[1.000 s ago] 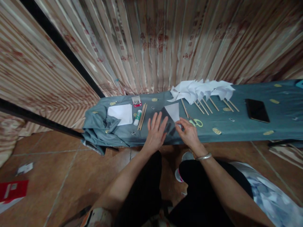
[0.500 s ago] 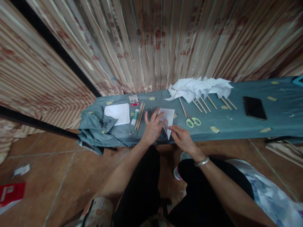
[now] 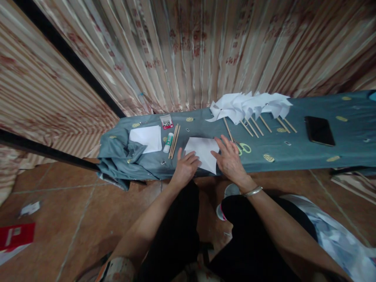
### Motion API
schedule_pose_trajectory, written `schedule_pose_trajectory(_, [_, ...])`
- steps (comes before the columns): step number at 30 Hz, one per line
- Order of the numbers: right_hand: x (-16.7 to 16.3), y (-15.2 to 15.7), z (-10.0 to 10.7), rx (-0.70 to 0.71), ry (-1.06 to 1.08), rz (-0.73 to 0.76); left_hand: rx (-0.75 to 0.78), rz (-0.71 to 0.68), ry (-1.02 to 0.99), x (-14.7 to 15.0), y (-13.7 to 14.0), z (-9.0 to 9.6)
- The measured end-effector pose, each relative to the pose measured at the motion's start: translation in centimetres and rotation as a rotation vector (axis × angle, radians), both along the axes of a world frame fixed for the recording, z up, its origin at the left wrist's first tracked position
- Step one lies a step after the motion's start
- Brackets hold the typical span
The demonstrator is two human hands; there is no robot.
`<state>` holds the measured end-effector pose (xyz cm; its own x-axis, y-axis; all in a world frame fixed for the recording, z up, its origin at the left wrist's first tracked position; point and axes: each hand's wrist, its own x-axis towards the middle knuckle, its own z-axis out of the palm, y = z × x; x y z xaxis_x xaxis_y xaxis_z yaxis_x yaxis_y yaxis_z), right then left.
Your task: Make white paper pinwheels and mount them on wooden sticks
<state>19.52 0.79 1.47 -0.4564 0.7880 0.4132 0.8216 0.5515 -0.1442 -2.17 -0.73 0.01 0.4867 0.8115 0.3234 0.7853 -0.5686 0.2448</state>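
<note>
A white sheet of paper [image 3: 203,150] lies spread on the cloth-covered bench in front of me, with faint creases. My left hand [image 3: 185,167] rests on its lower left edge, fingers lying over the paper and thumb held apart. At the right edge, my right hand [image 3: 230,159] touches the sheet with outstretched fingers. Just beyond that hand are green-handled scissors [image 3: 244,148], partly covered by it. Left of the sheet lie several wooden sticks [image 3: 174,141] and a green-and-white glue stick [image 3: 168,143].
Several white paper pinwheels [image 3: 249,107] on sticks lie in a row at the back. A stack of white paper [image 3: 146,138] and a small red-and-white box of metal pins [image 3: 167,122] are at the left. A black phone [image 3: 319,131] lies on the patterned cloth [image 3: 296,150] at the right.
The paper, folded into a narrow triangle before, is now opened out flat and wider. My right hand has moved slightly up and over the scissors; my left has lowered to the paper's lower left edge.
</note>
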Motion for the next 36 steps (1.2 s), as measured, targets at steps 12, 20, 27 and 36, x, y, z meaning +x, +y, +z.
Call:
schedule_pose_trajectory(12, [1.1, 0.8, -0.6, -0.572, 0.462, 0.120, -0.182, 0.143, -0.260, -2.4, -0.8, 0.2])
schedule_pose_trajectory(20, [0.3, 1.5, -0.3, -0.595, 0.482, -0.046, -0.301, 0.296, -0.212, -2.1, 0.5, 0.5])
schedule_pose_trajectory(27, [-0.7, 1.9, -0.4, -0.532, 0.501, -0.187, -0.337, 0.345, -0.215, -2.2, 1.6, 1.3])
schedule_pose_trajectory(36, [-1.1, 2.0, 0.0, -0.596, 0.480, -0.199, 0.034, -0.060, 0.102, 0.6, -1.2, 0.8])
